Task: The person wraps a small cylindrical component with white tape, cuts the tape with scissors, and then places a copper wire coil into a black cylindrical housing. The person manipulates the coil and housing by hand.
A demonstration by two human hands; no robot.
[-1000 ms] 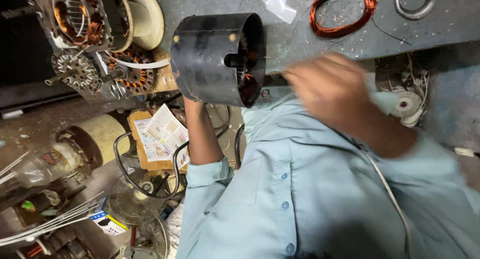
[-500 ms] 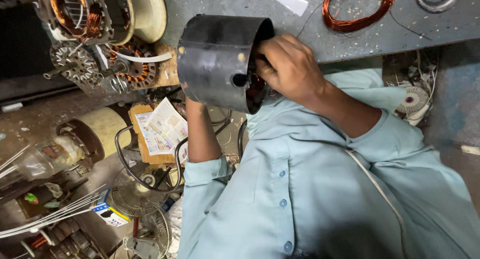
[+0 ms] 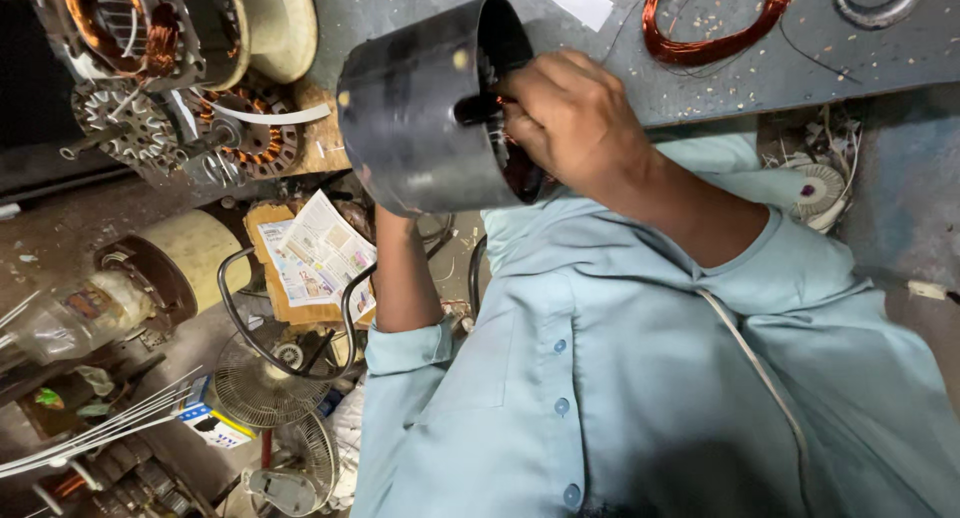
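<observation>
Nearest the camera lay the person's pale blue buttoned shirt (image 3: 640, 378), filling the lower right of the view. From its left cuff the forearm rose to the underside of a black cylindrical metal motor housing (image 3: 425, 108); the left hand (image 3: 385, 210) was almost wholly hidden behind that housing, so whether its grip was closed could not be told. The right hand (image 3: 570, 118) sat at the housing's open rim, fingers curled into the mouth among the copper windings, a narrow grip closed on the rim. The housing was held up in the air, tilted, its open end facing right, its far edge overlapping the near edge of the grey worn work surface (image 3: 760, 73).

On that surface, well apart from the hand, lay a loose coil of copper wire (image 3: 705, 28), with bare room between. To the left, past the housing, crowded a wound stator (image 3: 125, 23), a cream spool (image 3: 275, 23) and printed leaflets (image 3: 315, 248), leaving little free space there.
</observation>
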